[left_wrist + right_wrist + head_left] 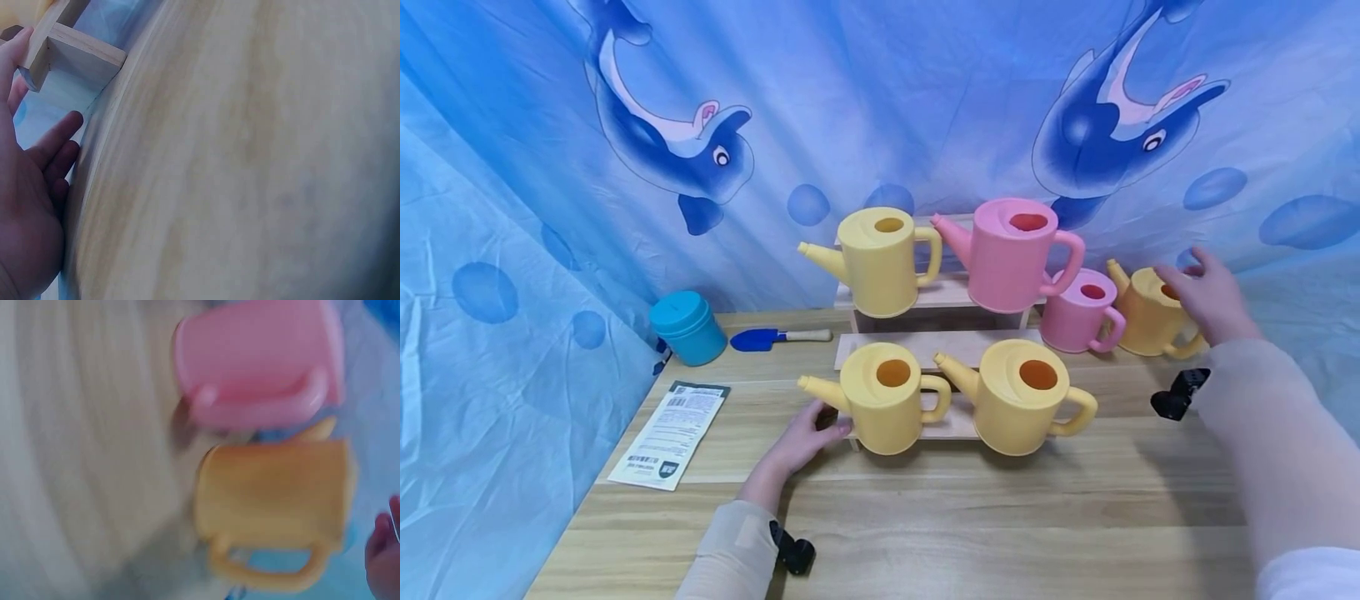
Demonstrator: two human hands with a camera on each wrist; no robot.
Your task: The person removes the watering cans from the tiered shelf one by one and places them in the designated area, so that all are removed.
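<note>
the watering cans (880, 275) look like smooth plastic with a soft sheen — so does the lidded tub (692, 335). the stand (964, 340) and the table (925, 525) are smooth, grained wood; the backdrop (910, 100) is creased, faintly shiny cloth — the trowel (756, 339) has a wooden-looking handle.

The far-right watering can (1146, 320) is orange-yellow, the jar (688, 332) turquoise, the curtain (910, 108) dolphin-patterned blue.

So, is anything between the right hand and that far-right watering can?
Nothing visible stands between the right hand and the far-right watering can; the smaller pink can stands to its left.
</note>
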